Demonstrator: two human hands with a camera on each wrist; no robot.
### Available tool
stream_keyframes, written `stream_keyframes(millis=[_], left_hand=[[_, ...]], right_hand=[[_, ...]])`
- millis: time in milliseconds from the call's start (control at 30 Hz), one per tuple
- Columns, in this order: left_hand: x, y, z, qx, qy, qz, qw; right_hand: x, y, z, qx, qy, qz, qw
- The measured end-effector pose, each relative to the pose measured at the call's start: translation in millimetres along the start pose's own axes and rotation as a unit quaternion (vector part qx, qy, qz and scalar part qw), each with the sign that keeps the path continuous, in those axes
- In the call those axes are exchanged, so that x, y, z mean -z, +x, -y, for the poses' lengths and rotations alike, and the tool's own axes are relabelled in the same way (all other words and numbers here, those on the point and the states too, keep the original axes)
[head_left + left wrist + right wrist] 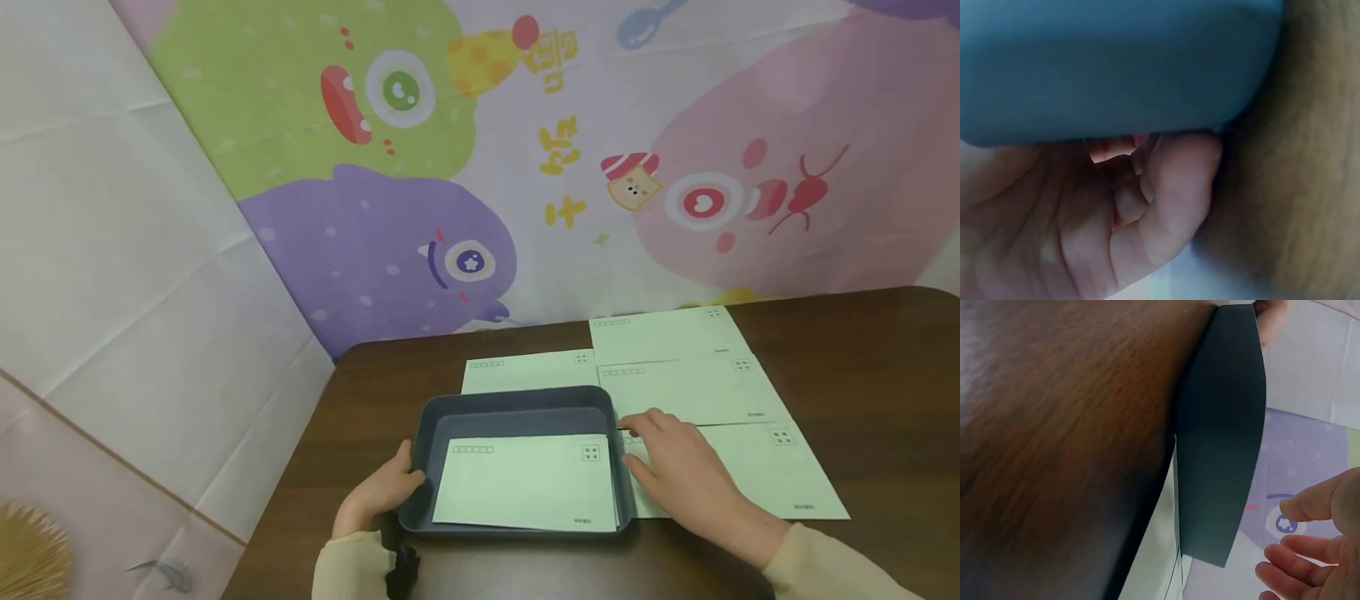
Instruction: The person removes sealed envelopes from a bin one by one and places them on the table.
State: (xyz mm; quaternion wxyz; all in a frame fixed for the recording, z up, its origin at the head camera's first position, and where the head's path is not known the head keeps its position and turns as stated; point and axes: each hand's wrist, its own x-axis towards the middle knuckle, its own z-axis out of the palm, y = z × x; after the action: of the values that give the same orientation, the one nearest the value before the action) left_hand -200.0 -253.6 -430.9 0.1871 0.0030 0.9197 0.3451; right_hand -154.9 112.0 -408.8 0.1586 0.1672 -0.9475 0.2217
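Note:
A dark grey shallow tray (517, 422) stands on the table, holding a small stack of pale green envelopes (525, 483). My left hand (381, 492) grips the tray's left side, thumb at the rim. In the left wrist view, the curled fingers (1175, 194) reach in under the tray's side wall (1116, 81). Beside the right rim is my right hand (686, 467), fingers loosely bent with nothing held. Seen from the right wrist, that hand (1322, 550) shows a gap between its fingertips and the tray wall (1222, 425). Under my right hand lies a flat envelope (765, 475).
More envelopes lie on the dark wooden table (862, 383): one behind the tray (525, 371), others in a column on the right, including a middle one (690, 392) and a far one (667, 333). A cartoon-printed cloth (570, 275) hangs behind the table.

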Motion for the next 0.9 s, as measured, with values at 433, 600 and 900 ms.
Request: stream_keyframes(millis=[433, 600, 900], left_hand=[[0.4, 0.6, -0.7, -0.002, 0.005, 0.005, 1.0000], [1.1, 0.1, -1.9, 0.001, -0.001, 0.007, 1.0000], [-1.2, 1.5, -1.1, -0.005, 0.003, 0.007, 1.0000]], right_hand=[[-21, 14, 13, 0.052, -0.019, 0.033, 0.998], [-28, 20, 13, 0.060, -0.029, 0.073, 0.995], [-35, 25, 12, 0.046, -0.070, 0.163, 0.983]])
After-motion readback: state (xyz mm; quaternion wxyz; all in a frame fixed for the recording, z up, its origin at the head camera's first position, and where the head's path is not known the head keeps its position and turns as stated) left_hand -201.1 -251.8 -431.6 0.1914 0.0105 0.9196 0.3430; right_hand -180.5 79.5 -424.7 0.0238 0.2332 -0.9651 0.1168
